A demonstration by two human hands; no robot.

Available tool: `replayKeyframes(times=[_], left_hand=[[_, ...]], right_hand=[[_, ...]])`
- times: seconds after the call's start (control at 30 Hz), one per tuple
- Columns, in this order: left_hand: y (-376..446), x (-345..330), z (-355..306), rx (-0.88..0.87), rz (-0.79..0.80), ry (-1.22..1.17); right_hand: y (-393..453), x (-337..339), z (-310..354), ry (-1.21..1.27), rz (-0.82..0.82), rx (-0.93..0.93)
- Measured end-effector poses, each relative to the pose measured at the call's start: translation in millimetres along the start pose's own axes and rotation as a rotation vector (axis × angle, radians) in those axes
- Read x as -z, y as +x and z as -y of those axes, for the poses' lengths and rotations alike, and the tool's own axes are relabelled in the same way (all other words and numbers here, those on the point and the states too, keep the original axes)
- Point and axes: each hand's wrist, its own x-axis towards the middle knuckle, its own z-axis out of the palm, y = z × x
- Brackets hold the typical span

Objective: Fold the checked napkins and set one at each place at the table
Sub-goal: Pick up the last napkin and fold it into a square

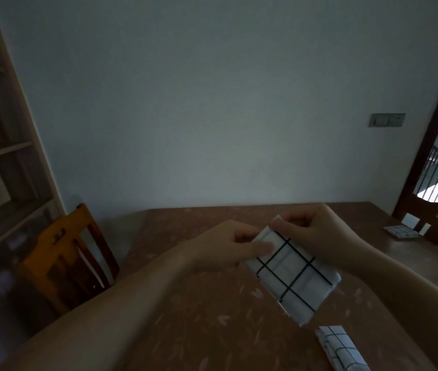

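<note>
The wall (212, 103) ahead of me fills most of the view, pale and dim. To my left stands a shelf unit (1, 156), and to my right a dark door frame (437, 135) opens onto railings outside. A switch plate (387, 120) sits on the wall near that frame.

Below is the desk (199, 330), covered in a brownish cloth with a faint leaf pattern. A wooden chair (65, 258) stands at its left side, and the back of another chair (437, 228) shows at the far right.

My two forearms reach in from the bottom corners and meet over the middle of the desk. Between them I hold a folded napkin (292, 274), white with black checks, tilted so its far corner points away from me. My left hand (228, 245) grips its far left edge, thumb on top and fingers (244, 238) curled underneath. My right hand (316, 228) pinches the far corner, its fingers closed on the cloth. I cannot tell whether the near end touches the desk.

A second napkin (338, 349) lies folded on the desk just beside my right forearm, near the bottom edge. A third napkin (401, 232) lies well apart at the far right, by the chair there.
</note>
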Motion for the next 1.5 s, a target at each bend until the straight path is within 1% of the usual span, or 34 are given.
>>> replayKeyframes(times=[0.1, 0.13, 0.2, 0.27, 0.33, 0.37, 0.43, 0.53, 0.6, 0.67, 0.7, 0.73, 0.77, 0.8, 0.83, 0.87, 0.9, 0.93, 0.97, 1.03, 1.07, 1.13, 1.27, 1.4, 1.5], left_hand=[[3, -5, -1, -0.086, -0.175, 0.004], [3, -5, -1, -0.105, -0.234, -0.014], [2, -1, -1, -0.09, -0.314, -0.096], [1, 6, 3, -0.032, -0.319, -0.157], [2, 11, 3, 0.012, -0.274, -0.11], [3, 11, 1, 0.011, -0.278, -0.056], [8, 10, -5, -0.043, -0.342, 0.062], [16, 4, -7, -0.13, -0.488, 0.167], [18, 2, -3, -0.172, -0.55, 0.18], [15, 1, 0, -0.159, -0.58, 0.169], [12, -1, 0, -0.117, -0.59, 0.116], [9, -4, 1, -0.049, -0.6, -0.004], [5, -7, 2, 0.061, -0.589, -0.206], [2, -12, 7, 0.183, -0.51, -0.489], [-4, -19, 10, 0.26, -0.398, -0.76], [-10, -27, 16, 0.292, -0.322, -0.943], [-15, -35, 26, 0.3, -0.281, -1.018], [-20, -42, 33, 0.295, -0.276, -1.007], [-26, -50, 38, 0.294, -0.294, -0.933], [-37, -59, 49, 0.328, -0.38, -0.713], [-42, -60, 54, 0.35, -0.423, -0.648], [-57, -53, 67, 0.357, -0.469, -0.598], [-98, -23, 92, 0.381, -0.501, -0.475], [-147, 11, 132, 0.491, -0.483, -0.482], [-180, 36, 173, 0.589, -0.528, -0.538]], right_hand=[[-2, -3, 5, 0.013, -0.077, 0.018], [-4, -3, 5, 0.027, -0.071, 0.003], [-10, -2, 3, 0.044, -0.016, -0.054], [-16, -2, -1, 0.063, 0.02, -0.105], [-19, -2, -5, 0.065, 0.01, -0.117], [-19, -3, -6, 0.051, 0.008, -0.11], [-21, -4, -5, 0.017, 0.03, -0.081], [-24, -5, -4, 0.011, 0.054, -0.048], [-27, -5, -7, 0.062, 0.059, -0.065], [-30, -6, -12, 0.125, 0.056, -0.084], [-31, -7, -14, 0.156, 0.047, -0.091], [-32, -9, -16, 0.192, 0.029, -0.096], [-32, -12, -18, 0.234, -0.001, -0.097], [-33, -16, -21, 0.279, -0.045, -0.096], [-33, -22, -24, 0.323, -0.099, -0.096], [-33, -30, -27, 0.357, -0.154, -0.101], [-33, -39, -30, 0.379, -0.201, -0.108], [-33, -49, -32, 0.385, -0.231, -0.116], [-34, -60, -34, 0.379, -0.25, -0.125], [-34, -80, -37, 0.358, -0.273, -0.156], [-34, -89, -38, 0.359, -0.271, -0.178], [-32, -105, -36, 0.394, -0.234, -0.232], [-26, -143, -21, 0.438, -0.026, -0.343], [-17, -200, -2, 0.411, 0.2, -0.433], [-11, -255, 15, 0.338, 0.279, -0.461]])
